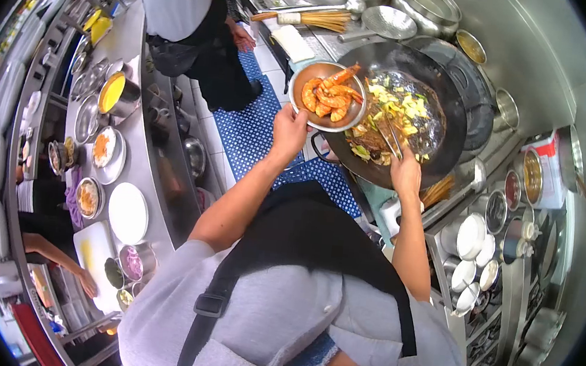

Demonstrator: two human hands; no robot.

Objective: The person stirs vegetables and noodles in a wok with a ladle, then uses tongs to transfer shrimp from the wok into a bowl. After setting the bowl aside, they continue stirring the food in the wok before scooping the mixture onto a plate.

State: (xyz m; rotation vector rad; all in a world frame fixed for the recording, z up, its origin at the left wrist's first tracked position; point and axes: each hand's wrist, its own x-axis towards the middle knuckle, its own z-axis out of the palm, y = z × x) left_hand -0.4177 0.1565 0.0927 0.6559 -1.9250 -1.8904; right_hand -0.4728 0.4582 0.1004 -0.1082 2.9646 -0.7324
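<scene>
My left hand (pixel 289 135) grips the rim of a round metal bowl (pixel 296 112) and holds it over the left edge of the wok. Several cooked orange prawns (pixel 327 97) lie in the bowl. My right hand (pixel 405 170) is closed around slim metal tongs (pixel 390 137), whose tips reach down into the food. Inside the large black wok (pixel 443 153) are pieces of yellow-green cabbage (pixel 399 103) and brown sauce, with a shiny wet patch on the right side.
A strainer ladle (pixel 389 23) and a bamboo brush (pixel 321 19) lie behind the wok. At the left, a steel counter carries a white plate (pixel 128 213) and a pot of yellow liquid (pixel 114 94). Another person (pixel 182 13) stands ahead on the blue mat (pixel 246 120).
</scene>
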